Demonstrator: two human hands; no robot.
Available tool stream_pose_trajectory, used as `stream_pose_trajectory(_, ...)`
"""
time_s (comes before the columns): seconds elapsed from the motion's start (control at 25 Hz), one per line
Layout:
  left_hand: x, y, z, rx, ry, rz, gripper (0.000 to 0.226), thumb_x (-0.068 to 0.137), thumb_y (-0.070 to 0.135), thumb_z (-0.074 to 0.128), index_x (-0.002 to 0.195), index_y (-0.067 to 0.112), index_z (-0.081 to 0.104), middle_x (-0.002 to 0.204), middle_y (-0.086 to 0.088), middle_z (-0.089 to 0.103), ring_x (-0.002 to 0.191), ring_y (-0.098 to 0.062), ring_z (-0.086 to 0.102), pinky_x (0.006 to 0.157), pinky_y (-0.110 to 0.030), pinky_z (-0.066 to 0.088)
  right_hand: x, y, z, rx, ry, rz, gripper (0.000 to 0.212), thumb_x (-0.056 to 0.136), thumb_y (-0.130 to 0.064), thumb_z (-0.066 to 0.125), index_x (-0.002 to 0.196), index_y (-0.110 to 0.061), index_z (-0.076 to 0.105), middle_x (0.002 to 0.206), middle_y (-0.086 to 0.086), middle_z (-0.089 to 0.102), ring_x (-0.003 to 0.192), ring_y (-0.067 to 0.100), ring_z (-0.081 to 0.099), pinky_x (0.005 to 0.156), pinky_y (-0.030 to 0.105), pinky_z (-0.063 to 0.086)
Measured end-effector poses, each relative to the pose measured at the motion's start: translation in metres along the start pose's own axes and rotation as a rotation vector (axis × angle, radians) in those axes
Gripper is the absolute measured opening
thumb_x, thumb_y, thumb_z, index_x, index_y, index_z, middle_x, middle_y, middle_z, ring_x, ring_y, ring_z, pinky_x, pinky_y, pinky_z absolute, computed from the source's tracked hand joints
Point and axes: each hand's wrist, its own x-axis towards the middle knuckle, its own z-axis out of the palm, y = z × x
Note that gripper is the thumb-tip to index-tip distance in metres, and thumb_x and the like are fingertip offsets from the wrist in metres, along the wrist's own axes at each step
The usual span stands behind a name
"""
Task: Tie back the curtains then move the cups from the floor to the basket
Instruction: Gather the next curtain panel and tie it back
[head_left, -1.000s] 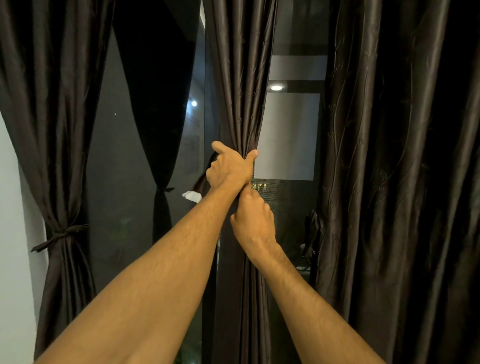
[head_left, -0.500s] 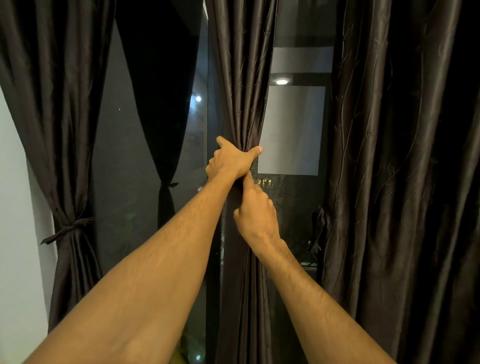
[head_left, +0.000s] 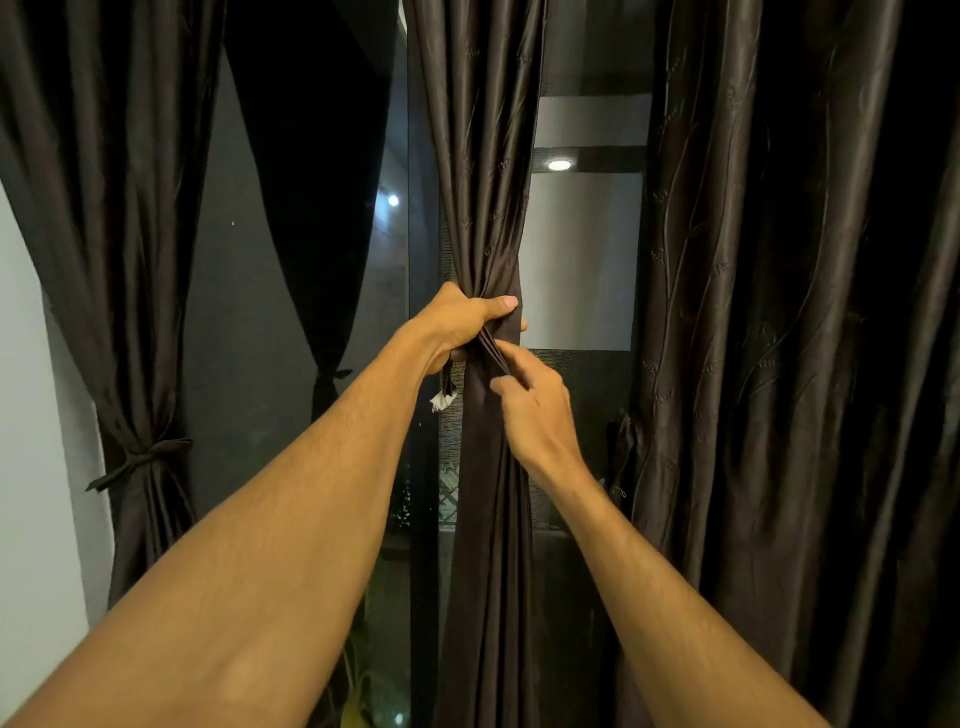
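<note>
**Moved: right grip (head_left: 537, 410) off its spot on the middle curtain (head_left: 483, 182), strip drawn out**

It has dropped down and to the right from where it sat tucked under the left grip (head_left: 465, 325). A white frayed end (head_left: 442, 400) now shows, hanging just below the left grip.

The left grip is clenched round the middle curtain and bunches it into a tight column, thumb across the front. The right grip pinches a narrow dark strip (head_left: 496, 353) that runs up into the left grip. It's likely the tie-back band, can't confirm.

Left of the middle curtain is a tied curtain (head_left: 140, 312), band already knotted. Right of it a loose curtain (head_left: 779, 364) hangs free.

Step in hand: tying the middle curtain, wrap not yet made. Next move, my read: hold the bunch, carry the strip round behind the middle curtain, then knot it.

No cups or basket in view, so that part looks not yet started.
</note>
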Motion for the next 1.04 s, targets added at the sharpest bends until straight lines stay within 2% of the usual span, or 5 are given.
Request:
stream_pose_trajectory(0.16, -0.002, -0.001, -0.002, 0.001, -0.02, 0.014, 0.043, 0.09, 0.022, 0.067, 0.122, 0.003, 0.045, 0.085, -0.007, 0.069, 0.049, -0.006, 0.063, 0.036, -0.011, 0.042, 0.017, 0.005, -0.014, 0.11, 0.304, 0.093, 0.029, 0.088, -0.027, 0.044, 0.111, -0.026, 0.062, 0.113, -0.003, 0.054, 0.099, 0.019, 0.057, 0.087, 0.044, 0.051)
stream_pose_trajectory(0.32, 0.001, -0.002, -0.011, 0.022, -0.058, 0.02, 0.054, 0.083, 0.033, 0.074, 0.124, 0.006, 0.05, 0.107, -0.014, 0.068, 0.074, -0.014, 0.068, 0.045, -0.017, 0.049, 0.055, 0.012, -0.022, -0.147, -0.147, 0.164, 0.044, 0.093, -0.015, 0.052, 0.134, -0.029, 0.056, 0.132, 0.004, 0.048, 0.115, 0.022, 0.052, 0.104, 0.042, 0.045)
stream_pose_trajectory(0.68, 0.009, -0.015, 0.004, 0.451, 0.308, 0.084, 0.061, 0.093, 0.054, 0.048, 0.136, 0.011, 0.047, 0.134, -0.013, 0.053, 0.121, -0.034, 0.052, 0.099, -0.045, 0.044, 0.068, -0.031, -0.03, -0.355, 0.169, 0.225, 0.022, 0.093, -0.024, 0.05, 0.089, -0.011, 0.068, 0.089, 0.008, 0.067, 0.08, 0.026, 0.062, 0.069, 0.039, 0.052)
stream_pose_trajectory(0.84, 0.002, -0.007, 0.012, 0.681, 0.416, 0.041, 0.06, 0.095, 0.054, 0.044, 0.132, 0.006, 0.044, 0.13, -0.016, 0.056, 0.119, -0.035, 0.053, 0.085, -0.041, 0.042, 0.046, -0.059, -0.027, 0.259, -0.056, 0.566, 0.027, 0.098, -0.011, 0.041, 0.078, -0.006, 0.06, 0.065, 0.008, 0.06, 0.053, 0.019, 0.053, 0.049, 0.029, 0.044)
stream_pose_trajectory(1.04, 0.005, 0.0, -0.003, 0.215, 0.251, -0.094, 0.051, 0.084, 0.046, 0.066, 0.111, 0.003, 0.057, 0.098, -0.015, 0.07, 0.08, -0.028, 0.068, 0.073, -0.037, 0.058, 0.033, -0.059, -0.015, 0.319, -0.184, 0.555, 0.024, 0.101, -0.014, 0.044, 0.091, -0.01, 0.065, 0.086, 0.011, 0.072, 0.074, 0.022, 0.069, 0.066, 0.035, 0.057)
